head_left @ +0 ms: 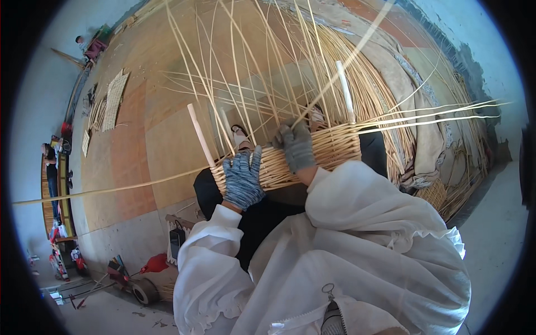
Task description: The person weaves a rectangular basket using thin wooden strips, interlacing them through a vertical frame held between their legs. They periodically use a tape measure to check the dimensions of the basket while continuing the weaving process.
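Note:
A woven wicker panel (pixel 334 149) lies across my lap, with thin wicker rods standing up from its far edge. A thick light peg (pixel 200 134) rises at its left end and a white peg (pixel 345 92) at its right. My left hand (pixel 243 180), in a grey striped glove, rests on the panel's left part with fingers spread over the weave. At the far edge, right of the middle, my gloved right hand (pixel 297 148) is closed on a long pale wicker strand (pixel 353 57) that slants up to the right. Its fingertips are partly hidden.
A large bundle of long rods (pixel 375 84) lies on the floor at the right, beside crumpled cloth (pixel 427 142). Long strand ends (pixel 446 114) stick out rightward from the panel. Woven pieces (pixel 114 100) lie at the far left; a tape roll (pixel 145 291) stands at the lower left.

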Demonstrator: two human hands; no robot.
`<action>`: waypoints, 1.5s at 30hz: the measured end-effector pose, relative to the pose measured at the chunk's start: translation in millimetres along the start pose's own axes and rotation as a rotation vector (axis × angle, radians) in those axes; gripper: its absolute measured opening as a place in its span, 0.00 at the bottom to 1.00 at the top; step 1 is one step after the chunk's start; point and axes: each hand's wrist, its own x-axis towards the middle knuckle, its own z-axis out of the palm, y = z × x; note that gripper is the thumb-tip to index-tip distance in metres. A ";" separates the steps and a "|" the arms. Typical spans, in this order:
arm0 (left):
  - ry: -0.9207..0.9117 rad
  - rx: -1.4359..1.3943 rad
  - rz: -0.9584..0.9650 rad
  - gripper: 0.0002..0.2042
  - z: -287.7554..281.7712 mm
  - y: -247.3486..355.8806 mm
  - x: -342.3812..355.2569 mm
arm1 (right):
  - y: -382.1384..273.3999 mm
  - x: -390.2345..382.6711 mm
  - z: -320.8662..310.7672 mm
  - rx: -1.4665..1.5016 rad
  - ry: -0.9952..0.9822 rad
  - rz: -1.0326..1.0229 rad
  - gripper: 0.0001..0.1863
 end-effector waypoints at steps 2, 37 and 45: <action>-0.112 -0.031 -0.020 0.56 -6.5 -1.1 3.8 | 1.2 -5.8 2.1 0.183 0.064 0.049 0.04; -0.184 -0.336 -0.256 0.32 7.7 -5.0 108.5 | -107.2 -14.1 -60.3 -0.589 -0.169 -0.529 0.27; 0.044 0.121 -0.178 0.52 -66.3 72.8 60.3 | -132.3 12.6 -77.9 0.023 -0.081 -0.275 0.20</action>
